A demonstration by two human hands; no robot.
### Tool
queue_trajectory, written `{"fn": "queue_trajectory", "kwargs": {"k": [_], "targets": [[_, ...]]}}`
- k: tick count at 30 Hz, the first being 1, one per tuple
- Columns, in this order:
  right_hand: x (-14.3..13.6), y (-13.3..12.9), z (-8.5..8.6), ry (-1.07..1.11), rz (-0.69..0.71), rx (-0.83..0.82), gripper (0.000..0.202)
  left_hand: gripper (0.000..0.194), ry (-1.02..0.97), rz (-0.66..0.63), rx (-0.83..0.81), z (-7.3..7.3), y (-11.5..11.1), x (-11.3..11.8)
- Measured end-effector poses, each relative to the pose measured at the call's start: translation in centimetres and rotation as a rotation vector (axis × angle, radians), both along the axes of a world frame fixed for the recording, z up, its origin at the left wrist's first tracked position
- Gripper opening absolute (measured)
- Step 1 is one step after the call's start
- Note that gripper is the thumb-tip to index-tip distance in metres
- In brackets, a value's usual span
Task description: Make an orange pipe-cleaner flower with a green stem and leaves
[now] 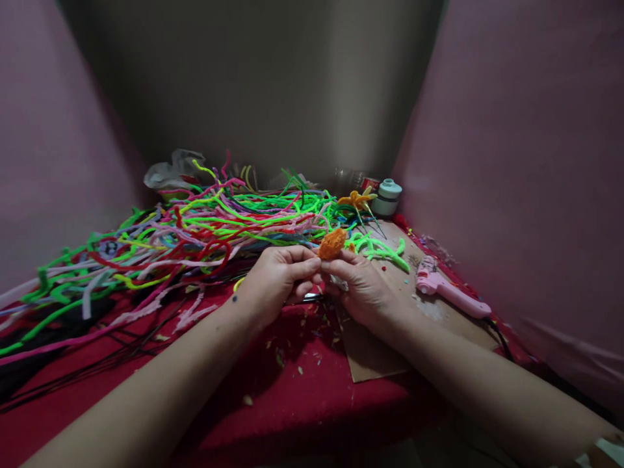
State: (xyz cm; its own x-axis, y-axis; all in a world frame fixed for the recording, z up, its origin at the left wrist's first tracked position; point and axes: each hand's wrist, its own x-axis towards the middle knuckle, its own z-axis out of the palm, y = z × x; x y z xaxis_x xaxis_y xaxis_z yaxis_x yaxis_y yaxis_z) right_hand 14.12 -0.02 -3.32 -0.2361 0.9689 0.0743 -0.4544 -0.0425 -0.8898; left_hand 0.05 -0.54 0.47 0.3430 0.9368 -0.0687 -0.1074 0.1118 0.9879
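Observation:
An orange fuzzy pipe-cleaner piece, shaped like a small bud, stands up between my two hands. My left hand pinches at its base, thumb and fingers closed together. From the other side my right hand grips the same base, its fingertips touching those of the left. Something pale and small shows under the right fingers, too hidden to name. Just beyond the hands lie bright green pipe-cleaner pieces and an orange pipe-cleaner flower on thin stems.
A large tangle of coloured pipe cleaners spreads over the red cloth at left and back. On the cardboard sheet at right rests a pink glue gun with a cord. A pale blue bottle stands behind it.

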Motion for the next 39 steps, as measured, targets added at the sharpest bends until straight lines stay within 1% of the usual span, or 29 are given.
{"fn": "queue_trajectory", "kwargs": {"k": [4,7,9,12,15,19,22,24,27,30,32,34,35,37,39], "targets": [[0.1,-0.4,0.5,-0.002,0.05,-0.005,0.018,0.014,-0.09,-0.042,-0.074,0.0,0.2,-0.3],[0.4,-0.5,0.8,-0.02,0.078,-0.022,0.023,0.016,-0.151,-0.066,-0.091,0.2,0.1,-0.4],[0.5,-0.4,0.8,-0.018,0.093,-0.019,0.022,0.017,-0.173,-0.091,-0.095,0.2,0.0,-0.5],[0.6,-0.3,0.8,0.001,0.14,0.001,0.017,0.015,-0.176,-0.121,-0.104,0.2,0.1,-0.7],[0.6,-0.3,0.9,0.008,0.18,0.002,0.017,0.014,-0.176,-0.153,-0.144,0.2,0.2,-0.8],[0.5,-0.6,1.1,0.021,0.148,-0.062,0.022,0.011,-0.139,-0.217,-0.213,0.5,0.2,-0.8],[0.4,-0.6,0.9,0.068,0.099,-0.08,0.023,0.016,-0.094,-0.194,-0.196,0.5,0.2,-0.6],[0.2,-0.3,0.5,0.112,0.077,-0.073,0.021,0.016,-0.074,-0.165,-0.152,0.3,0.1,-0.4],[0.0,0.3,-0.1,0.178,0.078,-0.067,0.015,0.016,-0.068,-0.128,-0.066,0.2,0.0,0.0],[-0.1,0.8,-0.4,0.205,0.071,-0.082,0.013,0.014,0.002,-0.08,0.056,-0.1,-0.2,0.4],[-0.2,0.9,-0.5,0.217,0.059,-0.101,0.012,0.022,0.106,-0.004,0.22,-0.6,-0.1,0.6],[-0.3,0.9,-0.5,0.253,0.035,-0.121,0.012,0.032,0.255,0.104,0.489,-1.4,0.0,0.8],[-0.3,0.9,-0.5,0.273,0.019,-0.138,0.012,0.035,0.351,0.161,0.66,-1.9,0.2,0.8],[-0.3,0.8,-0.5,0.294,-0.014,-0.192,0.012,0.034,0.578,0.248,0.978,-3.0,0.5,0.7],[-0.3,0.8,-0.5,0.296,-0.04,-0.241,0.012,0.031,0.761,0.299,1.231,-3.6,0.7,0.6]]}}
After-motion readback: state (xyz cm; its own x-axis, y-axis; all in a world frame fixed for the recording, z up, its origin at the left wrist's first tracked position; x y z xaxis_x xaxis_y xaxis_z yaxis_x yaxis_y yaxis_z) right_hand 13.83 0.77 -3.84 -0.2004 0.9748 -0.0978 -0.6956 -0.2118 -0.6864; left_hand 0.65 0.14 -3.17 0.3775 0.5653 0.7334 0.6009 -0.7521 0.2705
